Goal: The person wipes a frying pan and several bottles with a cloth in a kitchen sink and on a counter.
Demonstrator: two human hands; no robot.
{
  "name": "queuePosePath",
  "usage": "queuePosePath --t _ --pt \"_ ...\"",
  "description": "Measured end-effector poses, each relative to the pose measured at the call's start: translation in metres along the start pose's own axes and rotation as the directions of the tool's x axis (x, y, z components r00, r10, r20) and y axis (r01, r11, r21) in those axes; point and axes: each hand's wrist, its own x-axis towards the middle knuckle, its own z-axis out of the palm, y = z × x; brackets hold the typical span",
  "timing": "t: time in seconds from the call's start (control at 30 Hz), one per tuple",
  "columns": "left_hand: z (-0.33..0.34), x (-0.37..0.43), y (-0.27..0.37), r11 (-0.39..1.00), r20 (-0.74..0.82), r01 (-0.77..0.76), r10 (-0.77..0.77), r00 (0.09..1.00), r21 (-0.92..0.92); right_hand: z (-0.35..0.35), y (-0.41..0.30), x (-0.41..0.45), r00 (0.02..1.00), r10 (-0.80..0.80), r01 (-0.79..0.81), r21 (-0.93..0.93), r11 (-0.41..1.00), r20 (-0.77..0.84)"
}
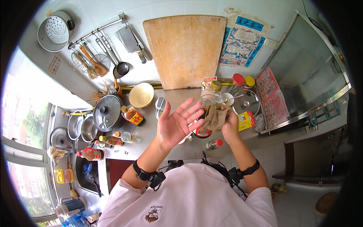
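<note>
Palm up and fingers apart, my left hand (179, 122) holds nothing above the steel counter (158, 151). My right hand (231, 122) grips a brown cloth (214, 119). Behind the cloth stands a large clear plastic bottle with a gold cap (216, 86); its lower part is hidden. A small red-capped bottle (213, 144) is near the counter's front edge, below the cloth. Left of my left hand are a sauce bottle (133, 115) and a cream bowl (141, 95). A white-and-grey object (160, 105) lies just above that hand's thumb.
A lidded pot (107, 113), metal bowls and several seasoning bottles occupy the left side, near a dark sink (85, 173). A wooden board (185, 51) leans on the back wall. To the right are jars, a glass lid (246, 103), a yellow packet (246, 120) and a glass-sided enclosure (306, 65).
</note>
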Motion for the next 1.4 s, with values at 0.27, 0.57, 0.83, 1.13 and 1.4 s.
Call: queuePosePath --t 0.27,0.57,0.83,1.13,1.4 --pt "-0.007 0.002 -0.02 0.807 0.204 -0.223 0.13 0.97 0.546 0.009 -0.003 -0.009 1.0 -0.025 0.025 0.071 0.997 0.002" --pt "-0.023 0.001 -0.054 -0.627 0.582 -0.528 -0.142 0.801 0.573 0.019 -0.01 -0.017 0.995 -0.087 0.079 0.167 0.983 0.038" --pt "-0.027 -0.01 -0.049 -0.502 0.552 -0.547 -0.156 0.819 0.67 0.016 -0.01 -0.014 0.999 -0.035 0.041 0.246 0.968 -0.031" --pt "-0.02 -0.008 -0.046 0.765 0.409 -0.341 0.111 0.906 0.546 0.023 -0.022 -0.017 0.997 -0.074 0.064 0.408 0.911 0.008" --pt "-0.01 -0.016 -0.04 0.282 0.358 -0.334 -0.039 0.933 0.899 0.02 -0.019 -0.02 0.979 -0.202 0.189 0.309 0.932 0.01"
